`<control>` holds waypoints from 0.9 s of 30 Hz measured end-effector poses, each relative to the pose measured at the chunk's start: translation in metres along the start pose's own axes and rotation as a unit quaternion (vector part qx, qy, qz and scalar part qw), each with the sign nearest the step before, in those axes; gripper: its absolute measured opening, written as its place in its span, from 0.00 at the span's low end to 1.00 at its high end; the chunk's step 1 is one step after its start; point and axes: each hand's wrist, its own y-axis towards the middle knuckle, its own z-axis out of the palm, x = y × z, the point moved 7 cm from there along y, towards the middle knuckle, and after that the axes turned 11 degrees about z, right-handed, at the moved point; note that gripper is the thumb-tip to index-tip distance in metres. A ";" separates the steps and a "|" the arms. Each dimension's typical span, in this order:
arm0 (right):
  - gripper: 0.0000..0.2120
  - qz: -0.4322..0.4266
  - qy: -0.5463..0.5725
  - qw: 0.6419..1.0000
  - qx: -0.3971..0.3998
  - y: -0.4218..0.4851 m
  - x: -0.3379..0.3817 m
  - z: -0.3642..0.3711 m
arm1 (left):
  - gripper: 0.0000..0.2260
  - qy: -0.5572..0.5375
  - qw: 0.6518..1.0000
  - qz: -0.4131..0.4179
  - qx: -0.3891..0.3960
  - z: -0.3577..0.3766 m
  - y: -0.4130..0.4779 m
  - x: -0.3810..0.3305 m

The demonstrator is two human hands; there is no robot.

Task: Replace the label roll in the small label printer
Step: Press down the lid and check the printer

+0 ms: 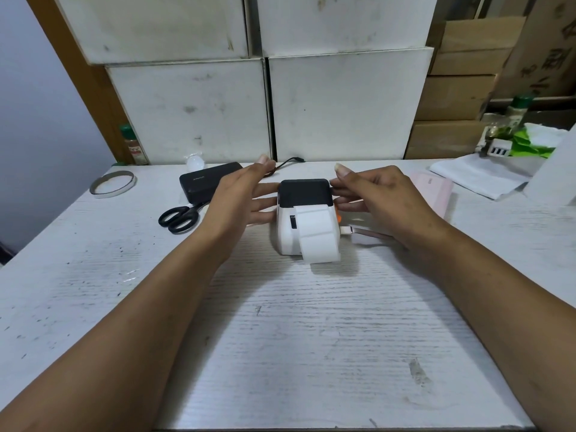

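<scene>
A small white label printer [285, 232] with a black lid [304, 191] stands in the middle of the white table [280, 338]. A strip of white labels [316, 233] hangs out of its front down to the table. A cable [364, 233] is plugged into its right side. My left hand [241, 198] is just left of the printer, fingers spread, fingertips near its side. On the other side my right hand [378, 194] is held with fingers apart, tips touching or almost touching the lid's right edge. Neither hand holds anything.
Black scissors [179, 216], a black power bank [212, 180] and a ring of tape [112, 183] lie to the left. A pink box [434, 188] sits behind my right hand. White boxes [339, 104] and cardboard boxes [455, 98] line the back.
</scene>
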 end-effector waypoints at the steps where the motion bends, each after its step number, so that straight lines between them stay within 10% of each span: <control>1: 0.22 0.002 0.005 1.000 0.003 0.000 0.000 0.000 | 0.20 -0.006 1.000 -0.005 0.000 -0.001 0.000 0.000; 6: 0.22 0.014 -0.022 1.000 0.008 0.004 -0.005 0.001 | 0.21 0.014 0.997 -0.026 0.069 0.001 0.002 0.006; 10: 0.12 0.051 -0.008 0.998 0.046 0.011 -0.012 -0.003 | 0.49 0.050 0.964 -0.036 0.260 0.006 -0.008 0.009; 13: 0.24 0.044 -0.064 0.989 0.126 0.005 -0.012 0.003 | 0.61 0.119 0.927 -0.021 0.355 0.010 -0.017 0.015; 27: 0.27 0.037 -0.022 0.984 0.172 -0.004 -0.008 0.014 | 0.60 0.167 0.949 0.038 0.263 0.000 -0.004 0.012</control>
